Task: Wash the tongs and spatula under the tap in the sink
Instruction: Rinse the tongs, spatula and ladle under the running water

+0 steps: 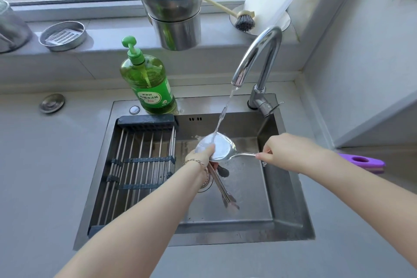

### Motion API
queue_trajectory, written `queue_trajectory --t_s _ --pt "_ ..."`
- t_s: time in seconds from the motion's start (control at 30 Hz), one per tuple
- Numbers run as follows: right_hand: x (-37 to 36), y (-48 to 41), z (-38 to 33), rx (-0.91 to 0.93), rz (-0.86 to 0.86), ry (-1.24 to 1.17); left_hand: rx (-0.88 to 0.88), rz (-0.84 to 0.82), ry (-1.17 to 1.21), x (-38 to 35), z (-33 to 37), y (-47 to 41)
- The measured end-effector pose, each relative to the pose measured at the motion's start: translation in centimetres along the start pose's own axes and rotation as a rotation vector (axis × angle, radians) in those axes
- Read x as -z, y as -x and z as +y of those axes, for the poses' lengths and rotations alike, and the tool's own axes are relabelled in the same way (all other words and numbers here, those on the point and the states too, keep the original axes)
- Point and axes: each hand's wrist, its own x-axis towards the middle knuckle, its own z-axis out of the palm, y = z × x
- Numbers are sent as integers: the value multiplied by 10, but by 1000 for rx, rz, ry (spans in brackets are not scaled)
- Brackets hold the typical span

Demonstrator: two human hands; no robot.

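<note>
**Spatula under water, both hands on it**

My left hand [202,157] pinches the blade rim of the shiny round-bladed steel spatula [220,148] under the chrome tap [257,56]. My right hand [277,151] wraps its thin handle. It's light, stiff and wet-slick, so hold it by the handle. The long steel tongs [223,189] jut from beneath my left hand, in the steel sink [291,210]; can't tell if they're held.

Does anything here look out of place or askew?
The upper steel bucket on the windowsill sits tilted inside the lower bucket, not nested straight. Otherwise nothing stands out; tap water lands on the spatula within the sink.
</note>
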Motion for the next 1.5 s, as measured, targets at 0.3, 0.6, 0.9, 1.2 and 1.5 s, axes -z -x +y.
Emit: queue_trajectory --t_s 0.3,0.6,0.9,1.2,1.5 --pt "-21 -6 -19 103 58 -54 -25 153 -22 1 11 19" --pt "-59 -30 -33 184 158 -157 -274 146 -297 5 38 17" --pt "-74 -64 -70 81 176 -1421 -365 -155 -282 9 56 25" --pt "-93 -71 -58 13 284 -1687 -339 -156 -88 2 43 21" --pt "-63 -70 -74 108 314 -1611 -331 -164 -152 -13 53 33"
